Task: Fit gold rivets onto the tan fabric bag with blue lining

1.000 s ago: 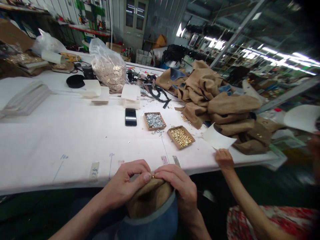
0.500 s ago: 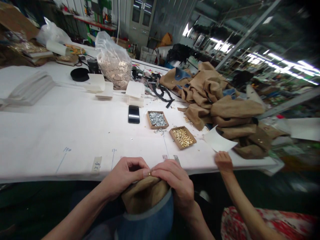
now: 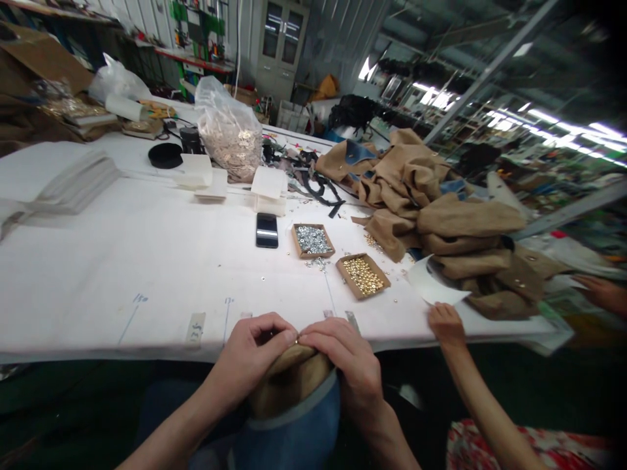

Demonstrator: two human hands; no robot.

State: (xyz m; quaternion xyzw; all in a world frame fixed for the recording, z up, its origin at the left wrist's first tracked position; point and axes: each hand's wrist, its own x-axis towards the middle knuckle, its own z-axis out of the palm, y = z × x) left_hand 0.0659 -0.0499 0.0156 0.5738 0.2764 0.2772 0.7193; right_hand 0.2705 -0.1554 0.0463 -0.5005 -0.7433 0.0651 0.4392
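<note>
My left hand (image 3: pixel 252 356) and my right hand (image 3: pixel 345 362) meet at the near table edge. Both pinch the top of a tan fabric piece with a blue band (image 3: pixel 294 398) held on my lap. A small gold stud (image 3: pixel 296 340) shows between my fingertips. Two shallow cardboard trays sit ahead on the white table (image 3: pixel 122 254): one with silver pieces (image 3: pixel 313 239), one with gold studs (image 3: pixel 363 275). A black phone (image 3: pixel 267 230) lies left of them.
A pile of tan garments (image 3: pixel 441 209) fills the right of the table. Another person's hand (image 3: pixel 445 323) rests on the table edge by a white paper (image 3: pixel 434 287). A clear bag of metal parts (image 3: pixel 228 134), white boxes and stacked white sheets (image 3: pixel 73 186) stand further back.
My hands stay pinched on the fabric. The view has shifted slightly. The other person's hand has barely moved along the table edge.
</note>
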